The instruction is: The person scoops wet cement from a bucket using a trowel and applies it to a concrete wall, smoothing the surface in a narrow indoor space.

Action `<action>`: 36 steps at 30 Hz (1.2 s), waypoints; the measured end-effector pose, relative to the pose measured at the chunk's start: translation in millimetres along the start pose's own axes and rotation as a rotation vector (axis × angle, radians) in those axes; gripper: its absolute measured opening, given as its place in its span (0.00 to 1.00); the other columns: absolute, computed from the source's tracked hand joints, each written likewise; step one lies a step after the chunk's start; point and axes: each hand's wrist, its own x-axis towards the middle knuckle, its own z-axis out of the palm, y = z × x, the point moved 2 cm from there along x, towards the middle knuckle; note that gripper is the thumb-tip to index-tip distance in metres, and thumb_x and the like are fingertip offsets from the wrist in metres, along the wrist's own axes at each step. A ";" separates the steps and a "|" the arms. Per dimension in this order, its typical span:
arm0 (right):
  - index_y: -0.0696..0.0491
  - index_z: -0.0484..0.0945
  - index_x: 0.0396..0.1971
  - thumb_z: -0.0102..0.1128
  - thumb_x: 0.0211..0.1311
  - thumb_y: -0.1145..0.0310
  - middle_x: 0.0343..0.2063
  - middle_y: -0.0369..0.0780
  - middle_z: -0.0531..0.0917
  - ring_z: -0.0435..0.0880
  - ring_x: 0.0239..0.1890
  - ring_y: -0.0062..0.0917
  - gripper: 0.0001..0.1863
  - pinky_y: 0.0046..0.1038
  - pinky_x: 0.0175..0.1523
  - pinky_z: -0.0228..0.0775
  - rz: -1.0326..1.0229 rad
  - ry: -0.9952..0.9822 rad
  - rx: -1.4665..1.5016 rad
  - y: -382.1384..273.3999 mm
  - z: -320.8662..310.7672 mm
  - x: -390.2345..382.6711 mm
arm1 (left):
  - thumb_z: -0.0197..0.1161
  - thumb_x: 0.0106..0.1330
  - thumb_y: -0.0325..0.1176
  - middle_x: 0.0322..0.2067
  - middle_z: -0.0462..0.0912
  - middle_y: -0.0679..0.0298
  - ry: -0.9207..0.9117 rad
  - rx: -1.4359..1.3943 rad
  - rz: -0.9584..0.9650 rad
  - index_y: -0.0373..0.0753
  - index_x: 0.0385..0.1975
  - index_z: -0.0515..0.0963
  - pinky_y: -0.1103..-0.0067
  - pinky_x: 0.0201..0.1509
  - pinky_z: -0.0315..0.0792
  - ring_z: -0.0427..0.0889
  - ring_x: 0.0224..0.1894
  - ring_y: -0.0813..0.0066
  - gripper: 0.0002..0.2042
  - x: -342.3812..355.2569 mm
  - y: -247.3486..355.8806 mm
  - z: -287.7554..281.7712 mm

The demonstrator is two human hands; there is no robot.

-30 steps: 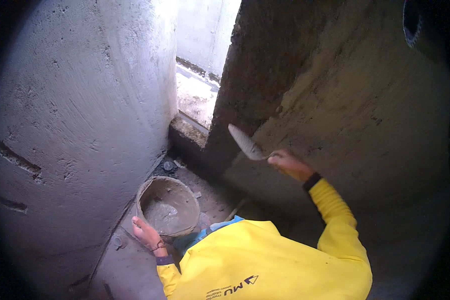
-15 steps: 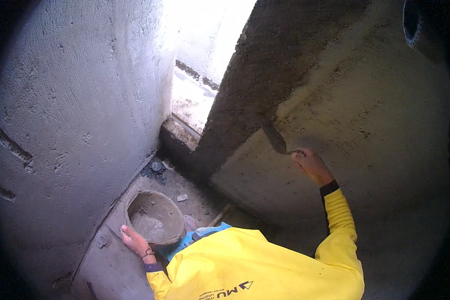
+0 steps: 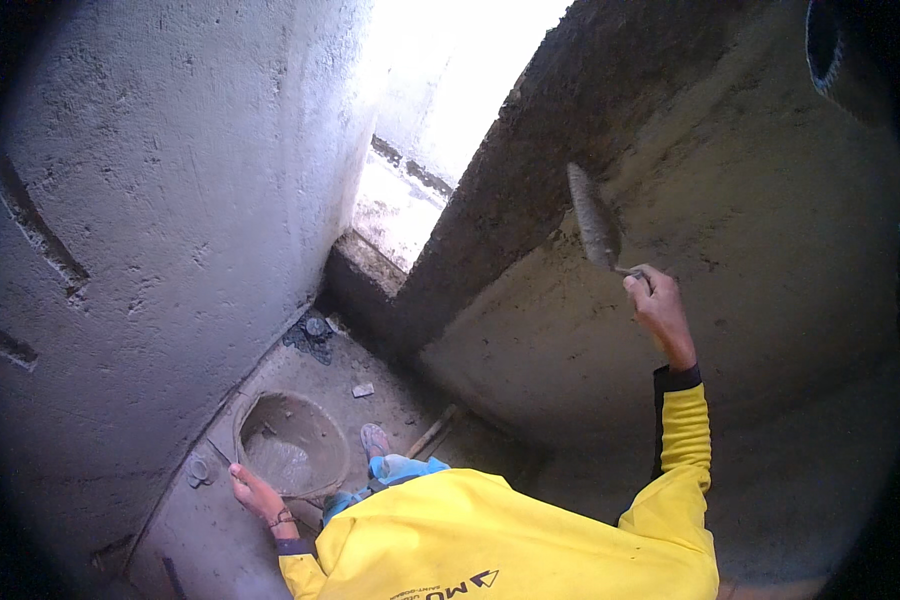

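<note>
My right hand (image 3: 660, 310) is closed round the handle of a pointed masonry trowel (image 3: 597, 222). The trowel's mortar-coated blade points up and away, in front of the dark, rough strip of the right wall (image 3: 540, 330). Low on the left, my left hand (image 3: 256, 494) is beside the rim of a mortar-caked bucket (image 3: 332, 440). A thin dark edge (image 3: 220, 452) sticks out past its fingertips; what this belongs to is unclear. Wet grey mortar (image 3: 288, 465) lies in the bottom of the bucket.
A grey plastered wall (image 3: 170, 220) with chased slots rises on the left. A bright opening (image 3: 405, 190) lies ahead. On the floor are a small pale block (image 3: 363, 390), dark debris (image 3: 312, 335) and my sandalled foot (image 3: 374, 440). A pipe end (image 3: 850, 70) juts out at upper right.
My right hand has raised the trowel up and to the right, turning its blade more upright. My left hand has shifted slightly down, and a thin dark edge now shows at its fingertips.
</note>
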 end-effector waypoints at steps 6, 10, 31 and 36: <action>0.54 0.79 0.34 0.58 0.69 0.58 0.26 0.29 0.75 0.72 0.27 0.15 0.13 0.21 0.32 0.66 -0.056 -0.725 0.626 -21.2 67.4 10.8 | 0.44 0.78 0.55 0.52 0.80 0.35 0.104 0.142 -0.056 0.20 0.56 0.73 0.64 0.60 0.69 0.79 0.54 0.44 0.34 5.0 -29.0 -10.7; 0.52 0.80 0.34 0.57 0.70 0.57 0.25 0.29 0.75 0.72 0.26 0.14 0.13 0.21 0.30 0.68 0.176 -0.814 0.584 34.9 99.5 57.2 | 0.43 0.78 0.56 0.56 0.77 0.35 0.067 0.171 -0.043 0.22 0.59 0.72 0.64 0.64 0.68 0.77 0.59 0.43 0.35 9.2 -32.6 -17.2; 0.66 0.74 0.56 0.55 0.71 0.53 0.47 0.59 0.82 0.80 0.52 0.54 0.29 0.44 0.58 0.70 0.170 0.067 0.139 81.1 139.6 -9.5 | 0.44 0.77 0.56 0.59 0.74 0.35 0.071 -0.002 -0.066 0.20 0.60 0.70 0.65 0.67 0.65 0.74 0.63 0.45 0.36 16.4 -46.7 24.7; 0.66 0.71 0.58 0.54 0.73 0.53 0.49 0.60 0.80 0.79 0.54 0.54 0.29 0.44 0.59 0.70 -0.072 0.666 -0.130 56.9 89.5 10.4 | 0.45 0.78 0.56 0.55 0.79 0.39 0.065 -0.028 -0.006 0.20 0.56 0.73 0.68 0.63 0.67 0.78 0.57 0.51 0.35 24.7 -39.2 33.2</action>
